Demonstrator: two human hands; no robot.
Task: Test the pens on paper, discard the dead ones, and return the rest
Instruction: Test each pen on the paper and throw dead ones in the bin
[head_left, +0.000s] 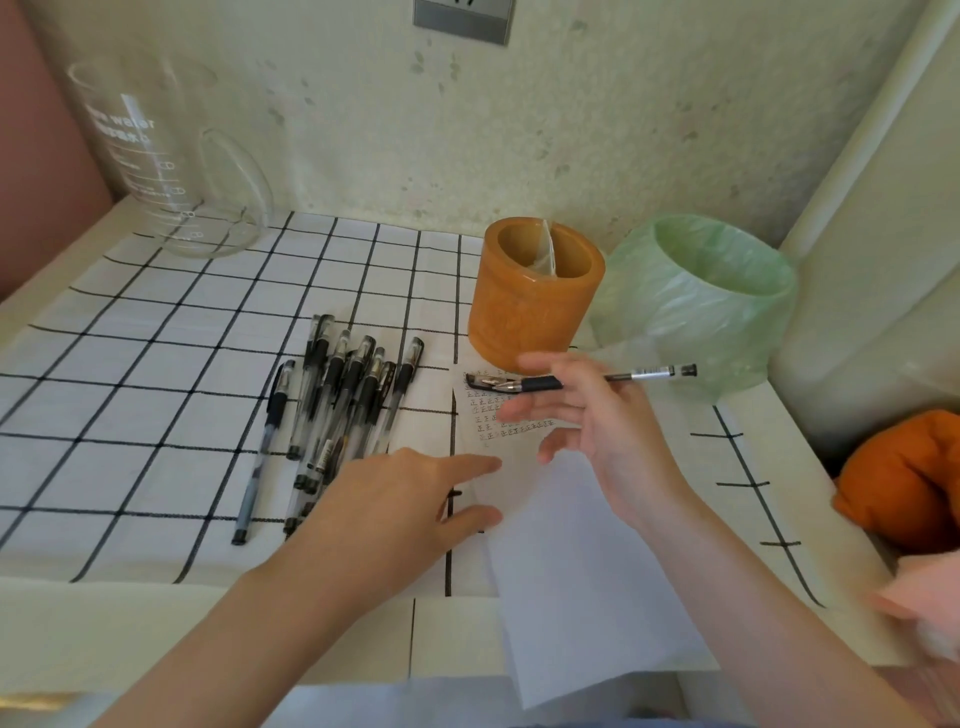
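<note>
Far left, at the back corner of the table (156, 613), stands one clear glass measuring jug (161, 161), right on the edge of the checked cloth (130, 364). Moving along the cloth, there's the pile of black pens (337, 410) lying side by side, pointing roughly front to back: I count about nine, though they overlap and the exact number is hard to tell. The left hand (400, 504) lies flat just in front of that pile, palm down, fingers spread and closed on nothing, its fingertips pressing the near edge of the sheet of paper (566, 582). One sheet, running from the middle of the cloth out over the front edge of the table, with rows of small test marks at its far end. Just above those marks hovers the right hand (597, 421), pinching one pen (582, 382) between thumb and fingers; the pen lies level, its tip pointing left, its cap end sticking out right. Behind it, one orange pen holder (535, 296). Beside that, toward the back right corner, one bin with a green liner (701, 301). At the right edge, an orange cloth (904, 478).
</note>
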